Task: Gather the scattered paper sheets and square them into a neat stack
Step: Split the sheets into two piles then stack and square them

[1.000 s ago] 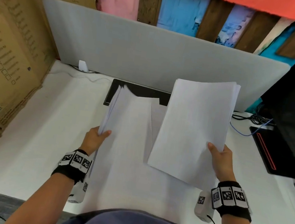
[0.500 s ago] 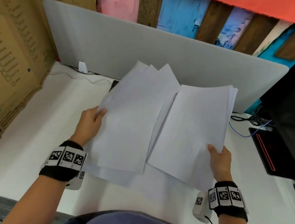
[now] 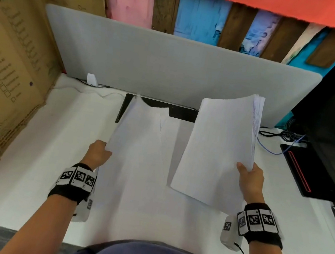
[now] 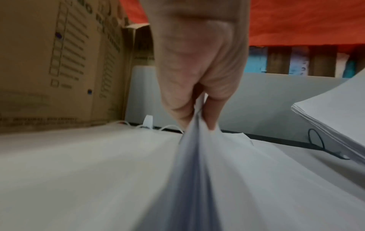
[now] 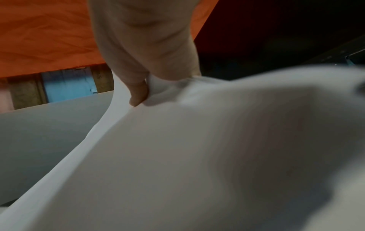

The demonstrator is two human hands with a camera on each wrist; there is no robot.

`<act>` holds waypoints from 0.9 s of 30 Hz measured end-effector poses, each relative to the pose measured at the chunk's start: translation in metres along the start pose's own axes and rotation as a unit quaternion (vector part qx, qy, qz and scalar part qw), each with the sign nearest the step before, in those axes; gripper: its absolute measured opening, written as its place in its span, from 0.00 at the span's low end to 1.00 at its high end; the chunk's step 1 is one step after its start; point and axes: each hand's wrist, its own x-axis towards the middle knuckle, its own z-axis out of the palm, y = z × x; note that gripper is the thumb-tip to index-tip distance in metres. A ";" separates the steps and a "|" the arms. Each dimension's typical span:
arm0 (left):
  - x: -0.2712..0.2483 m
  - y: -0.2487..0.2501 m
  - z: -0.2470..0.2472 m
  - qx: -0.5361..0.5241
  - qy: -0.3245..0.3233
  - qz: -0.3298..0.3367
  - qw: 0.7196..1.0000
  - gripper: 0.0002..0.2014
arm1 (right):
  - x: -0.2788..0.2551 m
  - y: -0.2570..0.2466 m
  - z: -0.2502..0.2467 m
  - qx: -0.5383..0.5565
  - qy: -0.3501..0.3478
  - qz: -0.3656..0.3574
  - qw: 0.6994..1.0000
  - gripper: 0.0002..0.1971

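Presently we find the paper in two lots, both off the bench [image 3: 29, 150]. The right hand [image 3: 249, 181] grasps the thicker stack [image 3: 219, 151] at its lower right corner, thumb on top, holding it tilted and raised; we judge this keeps the gathered sheets clear while more are brought in. The left hand [image 3: 97, 153] pinches a thinner bundle of sheets [image 3: 138, 144] by its left edge, lifting that side. A further sheet [image 3: 172, 132] shows between the two lots; whether it lies on the bench we cannot tell.

The left wrist view shows what the head view hides: fingers [image 4: 214, 112] and thumb clenched on several sheet edges together, with the stack near at right. The right wrist view confirms the thumb pressed onto the stack's top sheet; the rest is blurred. We judge gathering nearly done, squaring not begun.
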 end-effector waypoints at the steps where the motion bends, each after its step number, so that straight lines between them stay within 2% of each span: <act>1: 0.000 -0.002 0.003 0.011 -0.003 -0.002 1.000 0.08 | 0.000 -0.001 0.000 -0.001 0.000 -0.002 1.000 0.16; 4: -0.001 -0.003 0.010 -0.022 0.023 -0.005 0.999 0.14 | 0.000 -0.002 0.003 0.002 -0.004 -0.004 1.000 0.16; 8: -0.006 0.001 0.018 -0.024 0.068 -0.031 0.997 0.16 | 0.001 -0.003 0.006 -0.001 -0.008 -0.005 1.000 0.16; 10: -0.010 0.002 0.020 0.007 0.078 -0.003 0.997 0.11 | 0.001 -0.004 0.008 0.002 -0.012 -0.005 1.000 0.16; 13: -0.020 0.009 0.014 0.011 0.084 0.068 0.994 0.13 | 0.001 -0.007 0.010 0.004 -0.018 -0.006 1.000 0.17; 16: -0.029 0.023 -0.008 -0.042 0.093 0.142 0.985 0.13 | 0.000 -0.009 0.011 0.009 -0.017 -0.007 1.000 0.17; 18: -0.034 0.033 -0.024 -0.087 0.117 0.167 0.975 0.12 | 0.000 -0.009 0.011 0.008 -0.015 -0.004 1.000 0.17; 22: -0.034 0.047 -0.046 -0.123 0.154 0.186 0.962 0.18 | 0.003 -0.010 0.010 0.005 -0.013 -0.003 1.000 0.17; 27: -0.023 0.046 -0.049 -0.161 0.148 0.160 0.963 0.18 | 0.006 -0.013 0.006 -0.023 -0.002 -0.003 1.000 0.17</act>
